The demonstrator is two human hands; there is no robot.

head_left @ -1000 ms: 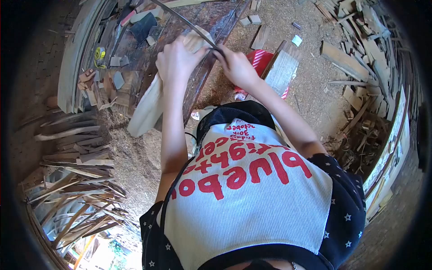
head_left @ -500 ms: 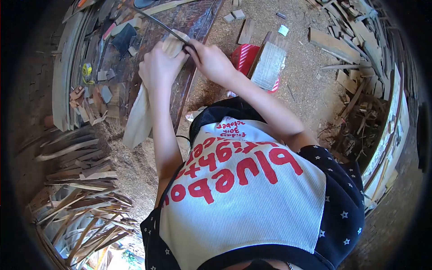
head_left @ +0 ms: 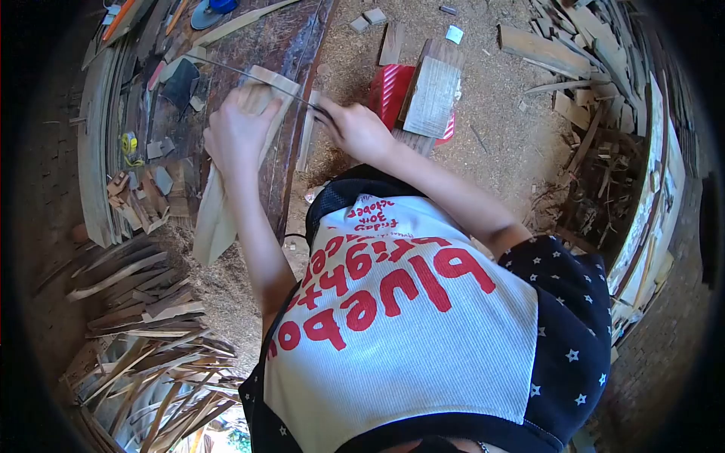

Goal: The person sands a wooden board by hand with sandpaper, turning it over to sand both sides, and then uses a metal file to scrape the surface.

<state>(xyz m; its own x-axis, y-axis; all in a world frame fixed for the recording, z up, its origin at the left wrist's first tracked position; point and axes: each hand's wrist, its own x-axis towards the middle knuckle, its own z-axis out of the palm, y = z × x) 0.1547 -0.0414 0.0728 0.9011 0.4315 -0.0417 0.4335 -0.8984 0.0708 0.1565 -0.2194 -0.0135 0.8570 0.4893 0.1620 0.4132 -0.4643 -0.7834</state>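
Note:
A long pale wooden piece (head_left: 217,217) lies along the dark workbench (head_left: 306,38), its lower end jutting past the bench edge. My left hand (head_left: 240,124) is wrapped over this piece near its upper end. In my right hand (head_left: 353,127), at the bench's right side, is the dark handle of a thin, long tool (head_left: 226,69). Its narrow blade crosses the top of the wooden piece, just above my left hand, and points to the upper left.
A yellow tape measure (head_left: 130,143), a dark cloth-like piece (head_left: 180,81) and wood offcuts (head_left: 143,198) lie on the bench. Right of it, a wooden block (head_left: 433,97) rests by a red striped item (head_left: 390,92). Scrap wood piles (head_left: 162,362) stand around.
My right hand has drawn slightly away from my left hand, and more of the blade and the wooden piece's end now shows. The whole view has shifted a little.

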